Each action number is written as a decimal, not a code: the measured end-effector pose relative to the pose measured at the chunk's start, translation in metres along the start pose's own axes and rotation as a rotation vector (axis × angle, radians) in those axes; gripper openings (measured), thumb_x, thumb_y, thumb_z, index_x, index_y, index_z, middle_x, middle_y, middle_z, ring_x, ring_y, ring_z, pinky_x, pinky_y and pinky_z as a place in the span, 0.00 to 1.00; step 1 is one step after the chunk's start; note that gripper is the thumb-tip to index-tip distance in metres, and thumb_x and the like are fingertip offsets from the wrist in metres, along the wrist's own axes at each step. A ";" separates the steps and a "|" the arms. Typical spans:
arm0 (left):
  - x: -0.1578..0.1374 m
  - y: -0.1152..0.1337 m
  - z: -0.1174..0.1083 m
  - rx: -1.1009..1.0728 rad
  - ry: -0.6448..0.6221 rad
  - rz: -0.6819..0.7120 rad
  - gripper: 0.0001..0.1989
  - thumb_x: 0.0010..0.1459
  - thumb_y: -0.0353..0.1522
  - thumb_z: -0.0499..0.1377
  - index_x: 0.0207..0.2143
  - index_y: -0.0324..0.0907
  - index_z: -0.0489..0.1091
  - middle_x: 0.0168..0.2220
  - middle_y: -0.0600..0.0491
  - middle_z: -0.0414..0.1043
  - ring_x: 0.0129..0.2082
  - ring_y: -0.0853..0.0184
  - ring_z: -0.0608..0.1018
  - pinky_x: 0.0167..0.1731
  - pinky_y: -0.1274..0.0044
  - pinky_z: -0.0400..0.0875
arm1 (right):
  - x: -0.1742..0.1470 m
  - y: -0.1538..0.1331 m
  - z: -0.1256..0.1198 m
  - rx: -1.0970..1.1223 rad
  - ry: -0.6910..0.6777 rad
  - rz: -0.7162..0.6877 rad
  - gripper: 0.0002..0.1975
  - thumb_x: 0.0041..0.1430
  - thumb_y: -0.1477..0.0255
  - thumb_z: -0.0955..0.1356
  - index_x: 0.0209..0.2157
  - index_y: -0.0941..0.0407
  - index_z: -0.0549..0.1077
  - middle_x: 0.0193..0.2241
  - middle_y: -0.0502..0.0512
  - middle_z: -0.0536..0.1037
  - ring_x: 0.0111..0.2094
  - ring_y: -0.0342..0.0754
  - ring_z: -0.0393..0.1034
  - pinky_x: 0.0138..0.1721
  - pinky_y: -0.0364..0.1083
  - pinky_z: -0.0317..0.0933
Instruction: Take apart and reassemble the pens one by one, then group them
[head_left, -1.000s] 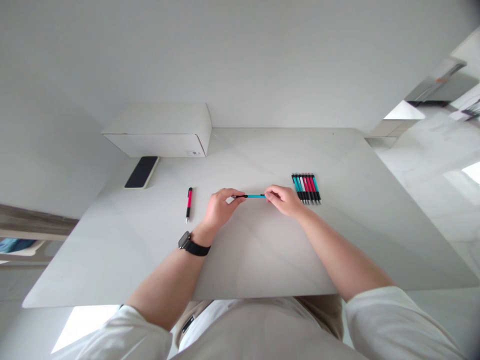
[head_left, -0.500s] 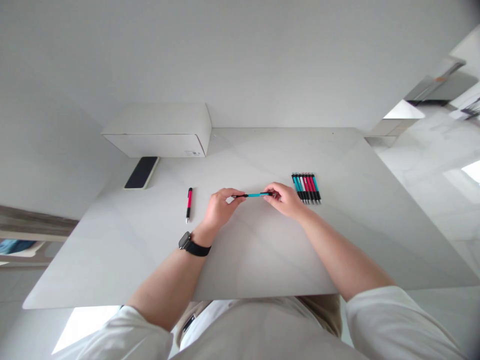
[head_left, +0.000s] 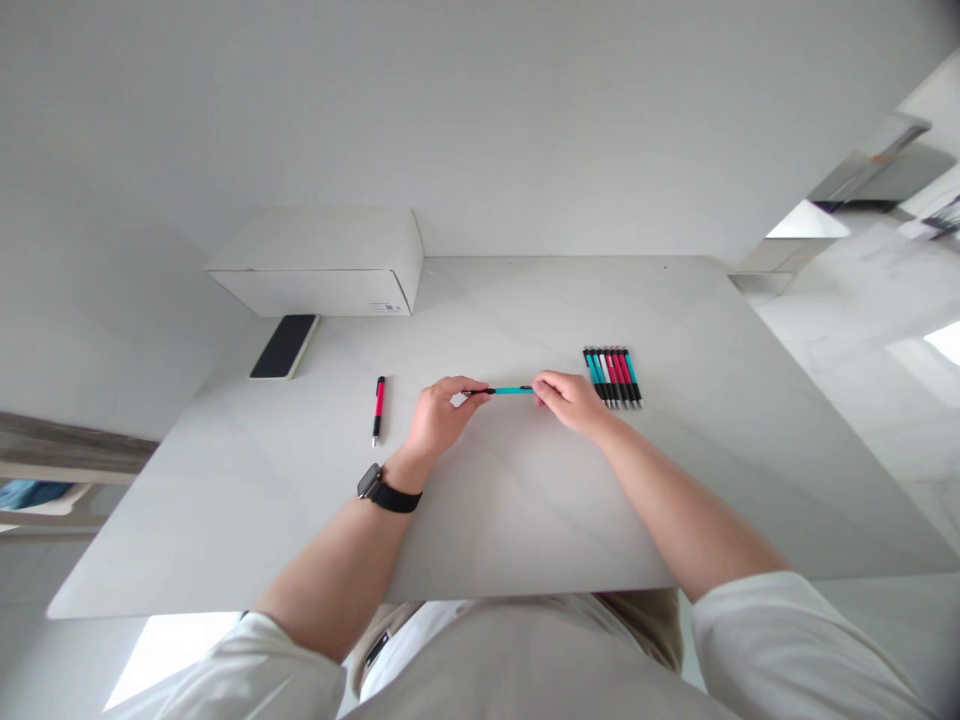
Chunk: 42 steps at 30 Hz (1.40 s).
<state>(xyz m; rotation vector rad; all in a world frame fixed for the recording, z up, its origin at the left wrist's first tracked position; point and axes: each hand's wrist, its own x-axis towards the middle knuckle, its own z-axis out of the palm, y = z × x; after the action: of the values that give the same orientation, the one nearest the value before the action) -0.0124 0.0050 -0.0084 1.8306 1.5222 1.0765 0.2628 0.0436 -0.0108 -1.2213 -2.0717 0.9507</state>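
Note:
A light-blue and black pen [head_left: 513, 391] lies sideways between my two hands, above the middle of the table. My left hand [head_left: 444, 412] pinches its black left end between thumb and fingers. At the other end, my right hand [head_left: 568, 397] has thumb and fingers closed around the pen, hiding its tip. A red and black pen [head_left: 379, 410] rests alone on the tabletop, left of my left hand. Just beyond my right hand, several pens [head_left: 615, 377] in blue, white and red lie side by side in a row.
The white table [head_left: 517, 510] stands against a wall. A white box [head_left: 315, 290] sits at its back left, with a dark-screened phone [head_left: 285, 346] in front. My left wrist wears a black watch [head_left: 388, 489].
My right hand's fingers have shifted on the pen's right end and now close over it, covering more of it. My left hand and the other pens have stayed in place.

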 end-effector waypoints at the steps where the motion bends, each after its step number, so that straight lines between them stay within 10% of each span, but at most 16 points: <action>1: 0.000 0.000 0.000 -0.001 -0.002 -0.001 0.08 0.62 0.39 0.67 0.42 0.50 0.82 0.42 0.53 0.84 0.43 0.60 0.83 0.47 0.69 0.76 | 0.000 -0.001 -0.001 -0.010 -0.002 -0.009 0.17 0.73 0.57 0.62 0.37 0.51 0.76 0.31 0.51 0.81 0.31 0.48 0.74 0.37 0.46 0.65; 11: 0.001 0.003 -0.001 -0.006 0.001 -0.006 0.08 0.62 0.39 0.66 0.42 0.48 0.82 0.41 0.53 0.84 0.41 0.61 0.83 0.46 0.70 0.75 | -0.001 -0.003 0.002 0.060 0.062 -0.048 0.19 0.66 0.57 0.70 0.54 0.49 0.74 0.43 0.55 0.81 0.37 0.49 0.75 0.37 0.46 0.67; 16: 0.001 0.003 0.000 -0.026 -0.001 -0.005 0.08 0.63 0.40 0.66 0.42 0.49 0.82 0.41 0.53 0.84 0.41 0.61 0.83 0.46 0.70 0.75 | 0.000 -0.002 0.001 0.019 -0.015 0.020 0.16 0.71 0.56 0.64 0.41 0.50 0.78 0.31 0.51 0.81 0.28 0.47 0.71 0.32 0.46 0.64; 42: 0.002 0.000 0.000 0.066 -0.046 0.042 0.07 0.64 0.37 0.61 0.39 0.46 0.78 0.39 0.51 0.80 0.39 0.63 0.81 0.41 0.73 0.76 | 0.004 -0.001 -0.002 0.302 0.137 0.105 0.15 0.64 0.57 0.69 0.46 0.50 0.75 0.37 0.54 0.81 0.33 0.48 0.74 0.32 0.45 0.69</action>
<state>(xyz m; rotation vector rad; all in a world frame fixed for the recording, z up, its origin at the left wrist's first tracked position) -0.0120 0.0066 -0.0081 1.9269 1.5156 1.0074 0.2623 0.0475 -0.0082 -1.2053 -1.7001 1.1463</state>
